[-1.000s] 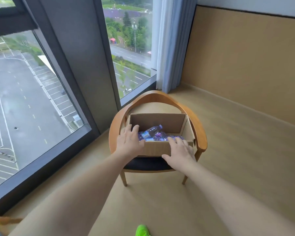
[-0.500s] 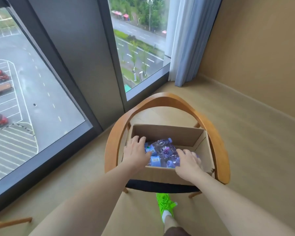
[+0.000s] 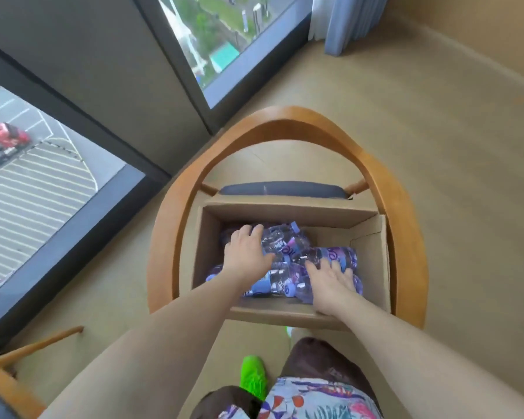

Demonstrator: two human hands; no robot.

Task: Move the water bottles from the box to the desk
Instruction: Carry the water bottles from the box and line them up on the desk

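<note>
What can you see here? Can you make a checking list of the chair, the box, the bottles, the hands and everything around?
Surface: wooden chair with a dark seat cushion; no desk in view.
Job's things: open cardboard box on the chair seat; water bottles with purple labels lie jumbled inside, none out yet.
Clutter: nothing seen.
Grippers: left hand lies spread on the far bottles; right hand lies flat on the near ones; fingers not closed around any bottle.
Cables: nothing seen.
Surroundings: windows over a car park, blue curtain, beige floor, another wooden chair at lower left, green shoe.
</note>
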